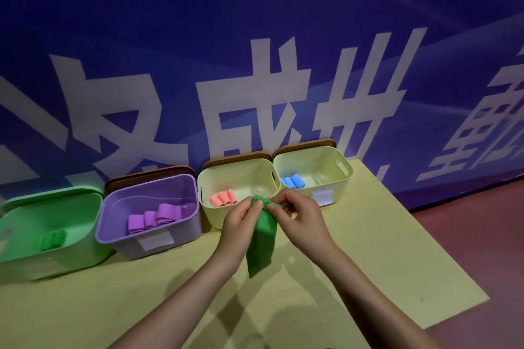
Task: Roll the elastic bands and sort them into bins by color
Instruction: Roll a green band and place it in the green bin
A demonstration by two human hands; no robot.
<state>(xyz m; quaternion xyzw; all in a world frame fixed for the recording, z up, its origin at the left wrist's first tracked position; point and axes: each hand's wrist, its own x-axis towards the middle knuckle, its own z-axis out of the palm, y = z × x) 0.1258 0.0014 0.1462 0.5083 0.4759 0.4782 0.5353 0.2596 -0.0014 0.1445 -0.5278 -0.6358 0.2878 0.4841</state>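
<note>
Looked like an exhibition or event hall rather than a home. Backed by a huge blue printed banner wall carrying oversized white Chinese characters, lit dimly in a bluish cast. Floored in dark red beside a plain pale yellow table pushed up against that wall. Set out like a staged demonstration station: four plastic storage bins lined along the table's far edge, two with white labels stuck on their fronts, each holding rolled bands of one colour.
</note>
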